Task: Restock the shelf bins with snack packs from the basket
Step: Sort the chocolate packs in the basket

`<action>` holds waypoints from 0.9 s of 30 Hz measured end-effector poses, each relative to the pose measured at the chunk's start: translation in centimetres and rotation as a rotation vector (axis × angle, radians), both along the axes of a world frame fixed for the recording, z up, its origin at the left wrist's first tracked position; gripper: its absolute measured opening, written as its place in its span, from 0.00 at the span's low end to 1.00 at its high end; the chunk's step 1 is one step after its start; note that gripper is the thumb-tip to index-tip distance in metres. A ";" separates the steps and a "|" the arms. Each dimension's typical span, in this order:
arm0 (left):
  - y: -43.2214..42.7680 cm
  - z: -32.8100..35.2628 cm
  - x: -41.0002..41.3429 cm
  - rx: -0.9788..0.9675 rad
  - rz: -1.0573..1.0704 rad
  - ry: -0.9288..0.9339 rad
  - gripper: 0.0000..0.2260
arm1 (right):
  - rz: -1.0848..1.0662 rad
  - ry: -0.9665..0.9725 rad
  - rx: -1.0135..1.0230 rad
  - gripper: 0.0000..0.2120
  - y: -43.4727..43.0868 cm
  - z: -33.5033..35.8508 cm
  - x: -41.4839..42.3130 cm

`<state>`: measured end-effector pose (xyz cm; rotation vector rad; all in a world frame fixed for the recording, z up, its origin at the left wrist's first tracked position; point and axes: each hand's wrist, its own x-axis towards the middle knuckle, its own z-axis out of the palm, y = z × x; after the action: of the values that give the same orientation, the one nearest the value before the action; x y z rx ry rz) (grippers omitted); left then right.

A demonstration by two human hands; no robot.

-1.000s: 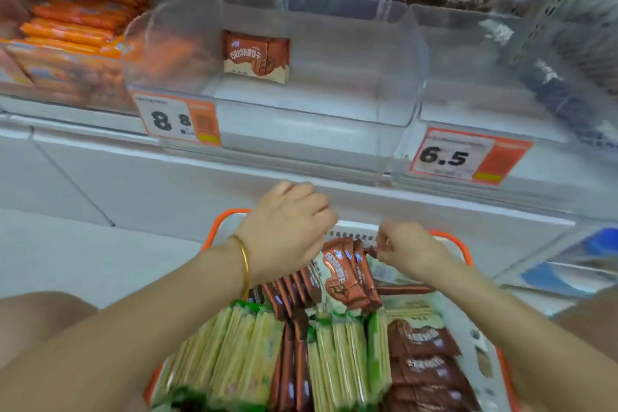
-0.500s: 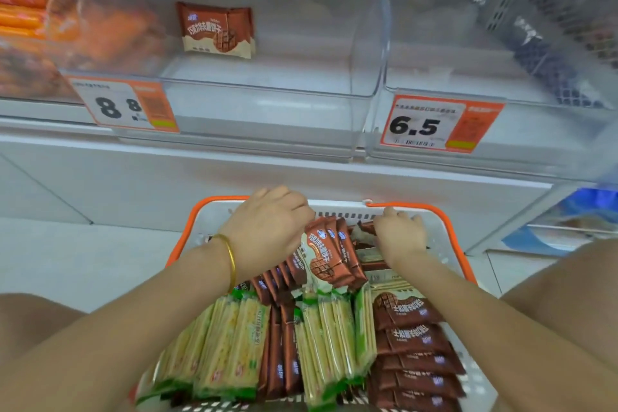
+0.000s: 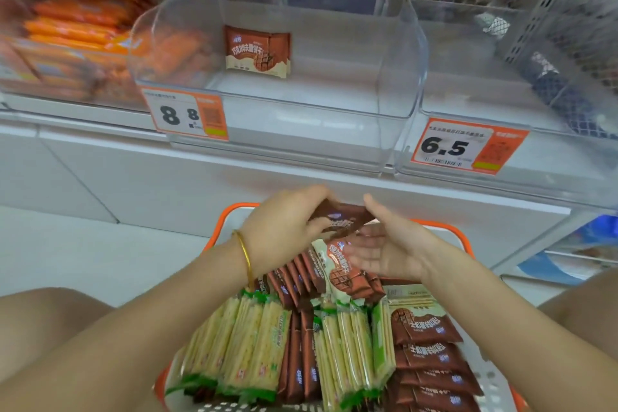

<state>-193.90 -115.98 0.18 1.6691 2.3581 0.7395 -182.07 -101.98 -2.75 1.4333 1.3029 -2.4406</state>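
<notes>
The white basket with an orange rim (image 3: 444, 231) sits low in front of me, packed with brown snack packs (image 3: 429, 349) and green-and-yellow cracker packs (image 3: 250, 344). My left hand (image 3: 284, 227) grips a small bunch of brown packs (image 3: 341, 220) from above, just over the basket's far end. My right hand (image 3: 391, 249) faces it palm-in with straight fingers, pressing against the bunch's other side. Above, the clear shelf bin (image 3: 274, 100) tagged 8.8 holds one brown pack (image 3: 256, 51) standing at its back.
A second clear bin (image 3: 501, 103) with a 6.5 price tag (image 3: 468, 147) stands to the right. Orange packs (image 3: 77, 26) fill the bin on the left. A white shelf front (image 3: 200, 177) runs between bins and basket. My knees flank the basket.
Both hands have come together and raised a bunch of brown packs out of the row in the basket. My right hand turned palm-in against them.
</notes>
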 end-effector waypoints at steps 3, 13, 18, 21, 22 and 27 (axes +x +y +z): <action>-1.3 3.1 -1.9 0.109 0.116 -0.481 0.08 | -0.001 0.140 0.265 0.23 -1.0 1.3 0.7; -1.8 10.7 -10.4 0.666 0.363 -0.409 0.16 | 0.052 0.427 1.200 0.15 -1.4 15.5 -9.6; -1.4 7.8 -14.5 0.221 0.372 0.447 0.21 | 0.074 0.173 1.427 0.18 3.4 14.7 -20.9; -1.5 7.2 -14.7 0.051 0.339 0.477 0.22 | 0.251 0.023 1.479 0.19 5.2 11.6 -25.9; -1.6 7.1 -14.8 0.066 0.328 0.482 0.21 | 0.291 -0.015 1.499 0.18 5.8 10.7 -27.1; -1.9 6.7 -15.1 0.173 0.303 0.532 0.19 | 0.379 -0.265 1.660 0.22 7.3 9.4 -30.4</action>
<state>-209.04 -117.85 6.84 1.7709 3.0438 0.6142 -212.48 -94.68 6.61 1.1498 3.1997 -0.5170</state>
